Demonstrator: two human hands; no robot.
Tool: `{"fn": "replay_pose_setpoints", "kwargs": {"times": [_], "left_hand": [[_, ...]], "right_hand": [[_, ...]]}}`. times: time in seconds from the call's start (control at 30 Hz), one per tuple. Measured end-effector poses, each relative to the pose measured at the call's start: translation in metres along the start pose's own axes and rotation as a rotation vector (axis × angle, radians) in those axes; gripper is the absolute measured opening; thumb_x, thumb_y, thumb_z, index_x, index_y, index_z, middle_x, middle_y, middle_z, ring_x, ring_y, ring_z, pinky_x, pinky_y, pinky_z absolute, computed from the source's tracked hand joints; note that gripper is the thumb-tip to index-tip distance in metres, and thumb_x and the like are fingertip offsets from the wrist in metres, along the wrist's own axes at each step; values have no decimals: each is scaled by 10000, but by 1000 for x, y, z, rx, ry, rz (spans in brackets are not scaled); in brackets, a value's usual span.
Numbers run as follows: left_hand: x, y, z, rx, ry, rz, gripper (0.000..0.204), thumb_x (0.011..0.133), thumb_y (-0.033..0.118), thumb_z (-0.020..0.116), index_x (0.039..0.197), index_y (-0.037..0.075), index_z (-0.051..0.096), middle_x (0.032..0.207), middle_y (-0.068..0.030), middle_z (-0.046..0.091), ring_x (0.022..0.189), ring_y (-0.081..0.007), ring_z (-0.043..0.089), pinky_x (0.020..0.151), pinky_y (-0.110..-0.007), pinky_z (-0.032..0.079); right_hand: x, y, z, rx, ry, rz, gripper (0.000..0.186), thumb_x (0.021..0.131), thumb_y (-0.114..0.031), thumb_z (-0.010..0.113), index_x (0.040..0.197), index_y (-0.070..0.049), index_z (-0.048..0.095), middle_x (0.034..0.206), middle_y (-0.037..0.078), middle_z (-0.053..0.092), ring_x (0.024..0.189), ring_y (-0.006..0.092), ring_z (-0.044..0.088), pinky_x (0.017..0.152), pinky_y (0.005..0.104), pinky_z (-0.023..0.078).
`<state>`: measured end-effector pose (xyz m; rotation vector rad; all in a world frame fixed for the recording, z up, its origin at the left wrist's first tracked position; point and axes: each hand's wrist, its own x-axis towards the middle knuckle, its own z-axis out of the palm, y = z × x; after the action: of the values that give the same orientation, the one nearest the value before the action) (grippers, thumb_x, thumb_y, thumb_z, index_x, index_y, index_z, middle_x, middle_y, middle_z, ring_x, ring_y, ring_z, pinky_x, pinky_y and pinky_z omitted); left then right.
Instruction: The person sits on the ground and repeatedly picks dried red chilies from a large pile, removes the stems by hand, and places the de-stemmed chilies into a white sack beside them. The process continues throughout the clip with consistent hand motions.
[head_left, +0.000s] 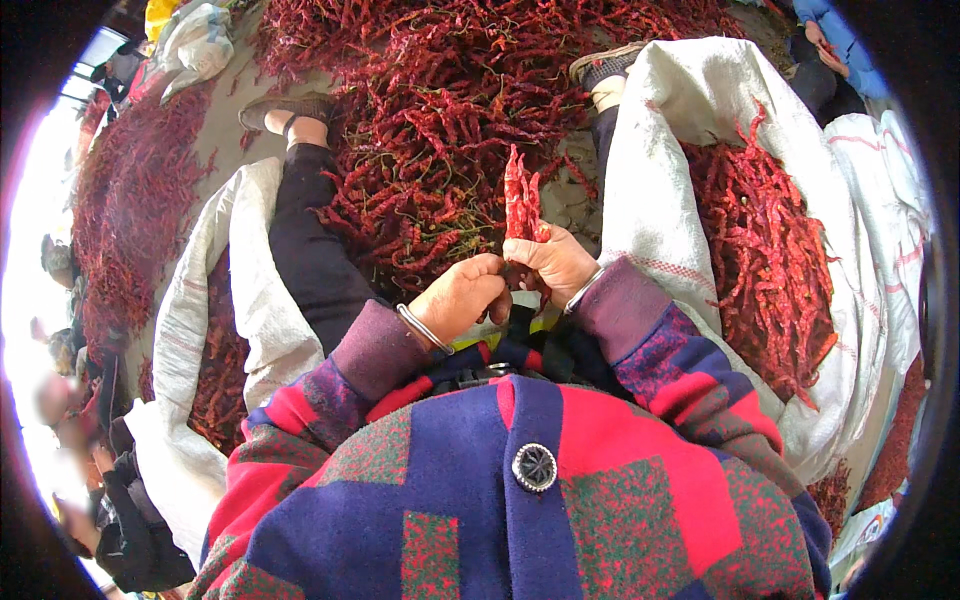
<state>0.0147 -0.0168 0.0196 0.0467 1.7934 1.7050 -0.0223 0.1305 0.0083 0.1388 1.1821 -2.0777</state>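
A small bunch of dried red chillies (520, 197) points up and away from me, gripped by my right hand (560, 262) with the thumb laid across it. Close beside it, my left hand (458, 302) is closed, its curled fingers at the lower end of the bunch. Whatever those fingers pinch is too small or hidden to make out. Both hands are in front of my lap, above the near edge of a large heap of dried red chillies (430, 150).
An open white sack (655, 200) holding red chillies stands at my right, another white sack (265, 290) at my left. My legs stretch out on both sides of the heap. A second chilli heap (135, 210) lies far left. Other people sit at the left and upper right edges.
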Motion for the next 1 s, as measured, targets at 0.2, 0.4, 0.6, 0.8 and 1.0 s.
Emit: {"fn": "replay_pose_setpoints", "kwargs": {"times": [0.2,0.4,0.6,0.8,1.0], "left_hand": [[-3,-1,4,272,86,399,72,691,49,415,684,39,486,560,-27,458,521,-156,461,484,-273,374],[-6,5,5,853,-150,655,110,625,73,490,733,60,507,602,-134,483,587,-312,497,537,-372,412],[-10,-23,-11,1032,-161,262,134,679,152,451,751,62,517,627,-159,536,624,-321,540,565,-410,426],[-2,-84,-30,1095,-50,592,167,688,152,421,735,43,538,675,-167,556,650,-321,553,592,-419,428],[-20,-51,-54,1147,253,402,137,677,133,444,684,44,548,728,-154,550,697,-319,536,606,-396,438]], "right_hand": [[0,3,-7,96,-105,87,77,749,-126,543,740,-92,474,580,10,479,467,96,441,426,229,360],[6,5,-9,240,-284,57,160,760,-187,533,696,-96,417,527,19,422,421,99,389,395,223,309],[3,-7,6,39,-233,144,220,719,-248,587,698,-76,452,509,-2,396,394,74,359,386,210,292],[35,-42,163,-665,-616,-88,182,707,-249,580,679,-81,519,500,-49,415,422,30,363,373,187,251],[59,-58,158,-399,-434,-220,144,771,-209,506,713,-78,517,527,-35,425,412,43,363,372,190,280]]}}
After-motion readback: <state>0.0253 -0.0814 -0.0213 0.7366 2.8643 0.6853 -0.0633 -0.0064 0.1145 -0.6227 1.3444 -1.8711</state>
